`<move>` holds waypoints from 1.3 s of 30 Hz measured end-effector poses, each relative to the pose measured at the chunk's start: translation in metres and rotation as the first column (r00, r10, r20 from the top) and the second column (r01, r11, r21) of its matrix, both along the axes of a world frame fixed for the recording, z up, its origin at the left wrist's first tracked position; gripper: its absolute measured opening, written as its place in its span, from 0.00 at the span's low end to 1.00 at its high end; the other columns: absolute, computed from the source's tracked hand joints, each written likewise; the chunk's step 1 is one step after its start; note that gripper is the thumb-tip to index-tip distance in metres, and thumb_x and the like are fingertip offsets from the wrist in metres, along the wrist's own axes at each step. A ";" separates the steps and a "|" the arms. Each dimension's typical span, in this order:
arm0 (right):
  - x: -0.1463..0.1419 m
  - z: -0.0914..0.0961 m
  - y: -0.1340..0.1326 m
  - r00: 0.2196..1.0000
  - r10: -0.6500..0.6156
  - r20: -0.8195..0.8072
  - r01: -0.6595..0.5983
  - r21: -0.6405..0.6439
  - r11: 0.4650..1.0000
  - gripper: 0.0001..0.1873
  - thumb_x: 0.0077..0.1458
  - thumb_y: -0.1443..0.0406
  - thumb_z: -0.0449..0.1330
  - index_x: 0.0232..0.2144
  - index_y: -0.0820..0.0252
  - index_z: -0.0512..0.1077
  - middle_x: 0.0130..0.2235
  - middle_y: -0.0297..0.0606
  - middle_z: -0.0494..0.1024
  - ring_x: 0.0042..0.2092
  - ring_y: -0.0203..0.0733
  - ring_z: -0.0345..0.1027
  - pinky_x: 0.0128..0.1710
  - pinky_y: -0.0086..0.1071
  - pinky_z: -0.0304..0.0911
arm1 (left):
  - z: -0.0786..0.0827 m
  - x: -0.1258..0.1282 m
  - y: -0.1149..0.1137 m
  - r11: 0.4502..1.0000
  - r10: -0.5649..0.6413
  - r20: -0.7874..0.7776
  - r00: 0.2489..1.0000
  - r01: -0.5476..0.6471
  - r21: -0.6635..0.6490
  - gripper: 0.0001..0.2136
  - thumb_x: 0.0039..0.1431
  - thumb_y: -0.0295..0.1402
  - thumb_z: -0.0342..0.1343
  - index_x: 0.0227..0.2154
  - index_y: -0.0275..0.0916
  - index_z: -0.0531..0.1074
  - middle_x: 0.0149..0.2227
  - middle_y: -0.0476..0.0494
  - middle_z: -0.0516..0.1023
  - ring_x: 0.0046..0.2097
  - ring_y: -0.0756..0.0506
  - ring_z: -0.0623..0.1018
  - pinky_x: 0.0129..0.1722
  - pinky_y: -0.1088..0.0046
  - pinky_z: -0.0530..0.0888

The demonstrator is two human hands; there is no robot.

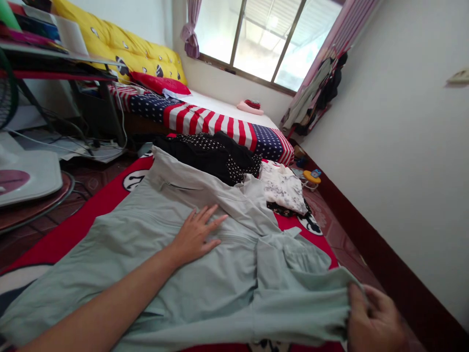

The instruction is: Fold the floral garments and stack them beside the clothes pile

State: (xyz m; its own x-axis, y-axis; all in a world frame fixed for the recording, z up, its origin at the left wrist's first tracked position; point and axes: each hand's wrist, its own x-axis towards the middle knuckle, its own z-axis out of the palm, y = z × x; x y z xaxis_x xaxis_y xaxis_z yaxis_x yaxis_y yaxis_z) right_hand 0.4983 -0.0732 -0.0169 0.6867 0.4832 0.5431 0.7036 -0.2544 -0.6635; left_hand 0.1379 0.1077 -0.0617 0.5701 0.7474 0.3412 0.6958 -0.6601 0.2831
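A pale grey-green dress [146, 244] lies spread over a red patterned blanket, its fabric creased and gathered at a waist seam. My left hand [198, 232] rests palm down on the middle of it, fingers spread. At the lower right, my right hand [377, 318] has its fingers closed on the edge of a narrower part of the dress, drawn out to the right. Slight blur softens that hand. Beyond the dress sits a heap of black clothes [205, 159], some with white dots. To its right is a folded white floral garment [282, 186] on top of a dark one.
The red blanket [120, 195] covers the floor under the clothes. A low bed [216, 120] with a stars-and-stripes cover stands behind. At left are a desk [84, 61] with cables and a white fan base [29, 166]. Clothes [318, 93] hang by the right wall.
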 end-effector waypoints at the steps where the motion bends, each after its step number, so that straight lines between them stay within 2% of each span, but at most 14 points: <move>1: 0.004 0.000 0.000 0.999 0.025 0.044 -0.018 -0.142 0.990 0.18 0.49 0.50 0.60 0.32 0.57 0.72 0.30 0.40 0.72 0.30 0.47 0.63 0.34 0.42 0.60 | 0.002 0.001 -0.002 0.994 -0.107 0.008 0.994 0.107 0.009 0.28 0.62 0.40 0.53 0.64 0.53 0.55 0.69 0.44 0.50 0.68 0.36 0.52 0.64 0.49 0.52; 4: -0.007 0.006 0.013 0.969 0.109 0.224 -0.078 -0.142 0.987 0.22 0.51 0.48 0.57 0.36 0.60 0.74 0.39 0.47 0.76 0.40 0.54 0.69 0.43 0.47 0.63 | 0.006 0.005 -0.008 0.922 -0.387 0.007 0.922 0.387 -0.010 0.24 0.65 0.35 0.49 0.63 0.51 0.58 0.66 0.47 0.59 0.68 0.42 0.55 0.65 0.57 0.54; 7: -0.052 0.013 0.034 0.911 0.279 0.303 -0.284 -0.027 0.958 0.16 0.58 0.55 0.56 0.43 0.59 0.72 0.45 0.46 0.76 0.48 0.50 0.69 0.51 0.44 0.62 | 0.005 0.009 -0.012 0.911 -0.407 -0.002 0.913 0.406 -0.065 0.22 0.65 0.37 0.48 0.62 0.47 0.60 0.63 0.46 0.66 0.65 0.42 0.61 0.64 0.57 0.55; 9: -0.089 0.014 0.049 0.814 0.518 0.264 -0.502 -0.130 0.855 0.16 0.59 0.59 0.56 0.48 0.56 0.70 0.48 0.43 0.76 0.50 0.47 0.69 0.52 0.41 0.63 | 0.003 0.011 -0.013 0.927 -0.367 -0.013 0.930 0.365 -0.080 0.21 0.66 0.38 0.48 0.61 0.46 0.62 0.62 0.46 0.67 0.65 0.42 0.63 0.64 0.56 0.55; 11: -0.117 0.011 0.061 0.639 0.733 0.234 -0.661 -0.319 0.679 0.23 0.57 0.59 0.59 0.55 0.54 0.67 0.54 0.42 0.73 0.58 0.49 0.63 0.57 0.45 0.58 | 0.002 0.012 -0.015 0.938 -0.339 -0.013 0.941 0.337 -0.075 0.20 0.66 0.38 0.48 0.59 0.47 0.65 0.62 0.46 0.67 0.64 0.41 0.63 0.64 0.55 0.56; 13: -0.130 0.008 0.068 0.497 0.847 0.187 -0.690 -0.506 0.517 0.27 0.54 0.58 0.63 0.56 0.51 0.67 0.56 0.41 0.72 0.61 0.53 0.59 0.62 0.50 0.51 | 0.002 0.011 -0.016 0.945 -0.321 -0.003 0.947 0.320 -0.068 0.19 0.65 0.38 0.49 0.58 0.49 0.66 0.61 0.46 0.68 0.64 0.41 0.63 0.64 0.55 0.56; 15: -0.123 0.005 0.071 0.477 0.867 0.145 -0.628 -0.633 0.452 0.18 0.53 0.56 0.64 0.47 0.50 0.74 0.48 0.39 0.77 0.55 0.53 0.66 0.62 0.52 0.48 | 0.002 0.010 -0.016 0.947 -0.314 0.005 0.949 0.313 -0.068 0.19 0.65 0.37 0.49 0.58 0.49 0.67 0.61 0.47 0.68 0.64 0.41 0.63 0.64 0.55 0.56; 17: -0.101 0.006 0.068 0.560 0.818 0.133 -0.501 -0.732 0.462 0.11 0.57 0.54 0.59 0.31 0.52 0.78 0.35 0.38 0.80 0.43 0.49 0.72 0.57 0.48 0.54 | 0.002 0.009 -0.016 0.946 -0.315 0.013 0.949 0.316 -0.075 0.18 0.65 0.37 0.50 0.57 0.50 0.67 0.62 0.47 0.68 0.64 0.41 0.63 0.64 0.55 0.56; 19: -0.072 0.010 0.065 0.685 0.721 0.107 -0.344 -0.824 0.449 0.23 0.60 0.52 0.54 0.19 0.54 0.75 0.24 0.39 0.78 0.31 0.45 0.71 0.43 0.40 0.62 | 0.002 0.009 -0.015 0.944 -0.317 0.028 0.948 0.318 -0.083 0.18 0.64 0.37 0.50 0.57 0.50 0.67 0.61 0.48 0.68 0.64 0.41 0.64 0.63 0.55 0.57; 21: -0.048 0.018 0.066 0.781 0.619 0.084 -0.231 -0.882 0.411 0.27 0.59 0.50 0.53 0.14 0.54 0.72 0.19 0.40 0.75 0.24 0.44 0.68 0.29 0.34 0.57 | 0.003 0.010 -0.014 0.944 -0.312 0.045 0.949 0.315 -0.096 0.18 0.64 0.37 0.50 0.56 0.50 0.68 0.61 0.49 0.68 0.63 0.41 0.64 0.63 0.55 0.57; 23: -0.033 0.027 0.077 0.825 0.551 0.125 -0.183 -0.863 0.470 0.24 0.57 0.49 0.55 0.15 0.54 0.73 0.20 0.39 0.75 0.24 0.43 0.68 0.25 0.32 0.51 | 0.003 0.011 -0.014 0.944 -0.305 0.057 0.951 0.310 -0.110 0.17 0.64 0.37 0.51 0.55 0.50 0.69 0.60 0.49 0.69 0.63 0.41 0.65 0.62 0.55 0.57; 27: -0.034 0.037 0.131 0.839 0.536 0.096 -0.378 -0.605 0.700 0.14 0.53 0.52 0.58 0.28 0.52 0.77 0.27 0.35 0.79 0.27 0.43 0.70 0.27 0.31 0.54 | 0.006 0.012 -0.014 0.943 -0.303 0.058 0.951 0.308 -0.125 0.17 0.64 0.37 0.51 0.54 0.50 0.69 0.60 0.49 0.70 0.63 0.41 0.65 0.62 0.55 0.58; 32: -0.056 0.024 0.219 0.801 0.510 -0.314 -0.597 -0.355 0.719 0.14 0.41 0.61 0.67 0.34 0.61 0.77 0.29 0.37 0.80 0.19 0.36 0.67 0.25 0.31 0.59 | 0.007 0.011 -0.014 0.942 -0.304 0.049 0.951 0.308 -0.130 0.17 0.64 0.37 0.51 0.55 0.49 0.68 0.60 0.49 0.69 0.63 0.41 0.65 0.62 0.54 0.57; 39: -0.069 0.025 0.284 0.766 0.465 -0.444 -0.622 -0.325 0.713 0.14 0.36 0.66 0.71 0.18 0.61 0.67 0.11 0.27 0.64 0.14 0.34 0.58 0.15 0.26 0.54 | 0.006 0.010 -0.014 0.941 -0.308 0.090 0.947 0.317 -0.120 0.18 0.63 0.36 0.52 0.55 0.50 0.68 0.60 0.49 0.70 0.63 0.42 0.65 0.63 0.57 0.57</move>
State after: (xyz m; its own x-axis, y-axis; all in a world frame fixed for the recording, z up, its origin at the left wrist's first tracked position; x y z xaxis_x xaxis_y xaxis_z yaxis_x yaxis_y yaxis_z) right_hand 0.4293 0.2103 0.0083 0.3154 0.9489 -0.0081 0.5872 -0.2018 -0.7839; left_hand 0.1478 0.0934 -0.0560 0.7606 0.5763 0.2990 0.4362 -0.7947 0.4221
